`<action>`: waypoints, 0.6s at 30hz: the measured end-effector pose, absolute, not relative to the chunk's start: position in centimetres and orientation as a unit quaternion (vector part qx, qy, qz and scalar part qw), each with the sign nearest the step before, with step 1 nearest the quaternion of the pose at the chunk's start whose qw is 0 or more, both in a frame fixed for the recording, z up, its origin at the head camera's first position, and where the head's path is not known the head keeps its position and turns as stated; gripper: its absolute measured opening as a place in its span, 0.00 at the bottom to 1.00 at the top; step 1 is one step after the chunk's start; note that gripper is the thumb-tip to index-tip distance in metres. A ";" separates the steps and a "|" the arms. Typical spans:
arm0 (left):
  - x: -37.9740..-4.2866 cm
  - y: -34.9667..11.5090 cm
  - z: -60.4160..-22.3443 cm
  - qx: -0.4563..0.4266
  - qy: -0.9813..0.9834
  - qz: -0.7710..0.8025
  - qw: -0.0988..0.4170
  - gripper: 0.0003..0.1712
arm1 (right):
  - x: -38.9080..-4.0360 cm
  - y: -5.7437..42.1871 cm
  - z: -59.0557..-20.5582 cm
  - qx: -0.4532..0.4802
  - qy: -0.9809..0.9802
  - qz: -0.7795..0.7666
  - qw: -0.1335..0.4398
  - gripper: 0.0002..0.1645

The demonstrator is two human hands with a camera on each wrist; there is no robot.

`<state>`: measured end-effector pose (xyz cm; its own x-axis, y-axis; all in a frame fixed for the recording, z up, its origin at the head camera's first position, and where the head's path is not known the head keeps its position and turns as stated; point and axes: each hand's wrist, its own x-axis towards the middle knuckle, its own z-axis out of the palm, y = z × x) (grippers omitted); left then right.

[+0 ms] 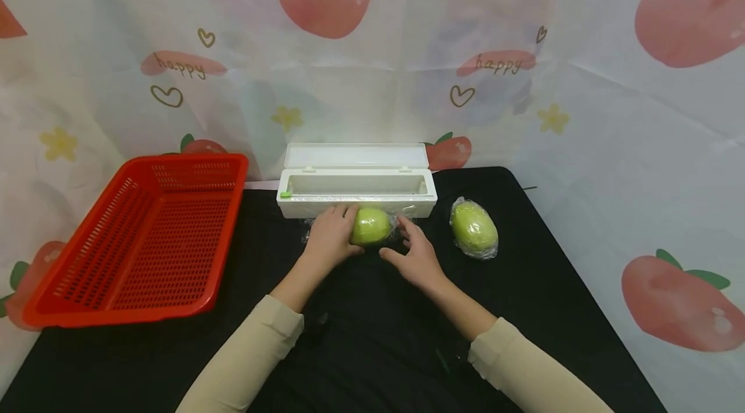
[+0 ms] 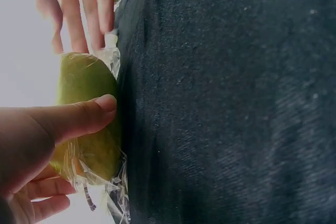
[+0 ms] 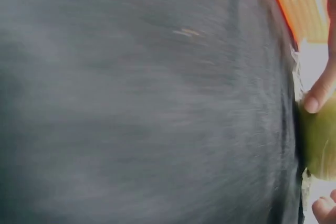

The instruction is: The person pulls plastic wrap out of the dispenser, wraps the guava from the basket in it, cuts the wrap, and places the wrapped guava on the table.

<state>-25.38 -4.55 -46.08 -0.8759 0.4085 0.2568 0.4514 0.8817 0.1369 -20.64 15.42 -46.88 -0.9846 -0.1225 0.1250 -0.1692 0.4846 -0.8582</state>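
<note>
A green oval fruit [image 1: 371, 227] lies on the black cloth in front of the white box, with clear plastic film [image 2: 108, 55] gathered at its ends. My left hand [image 1: 329, 233] holds it from the left, its thumb across the near side in the left wrist view. To its right, my right hand [image 1: 418, 258] has its fingers extended close to the film at the fruit's end; whether they touch it I cannot tell. A second green fruit [image 1: 474, 227], wrapped in film, lies farther right. Only the first fruit's edge [image 3: 321, 140] shows in the right wrist view.
Behind the hands stands the long white film dispenser [image 1: 357, 209], its lid raised and a small green piece [image 1: 285, 194] at its left. At left sits a red perforated basket [image 1: 224, 258]. A printed curtain [image 1: 372, 90] hangs behind the black-covered table [image 1: 372, 348].
</note>
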 end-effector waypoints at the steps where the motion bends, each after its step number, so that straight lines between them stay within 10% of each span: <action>1: -25.4 -4.6 -46.1 -0.224 -0.963 -0.097 0.110 0.54 | -21.1 15.1 -46.8 0.085 -0.859 0.505 0.014 0.51; 18: -24.0 -7.6 -46.2 -0.226 -0.924 -0.294 0.092 0.50 | -23.8 13.7 -47.1 0.112 -0.926 0.350 0.089 0.58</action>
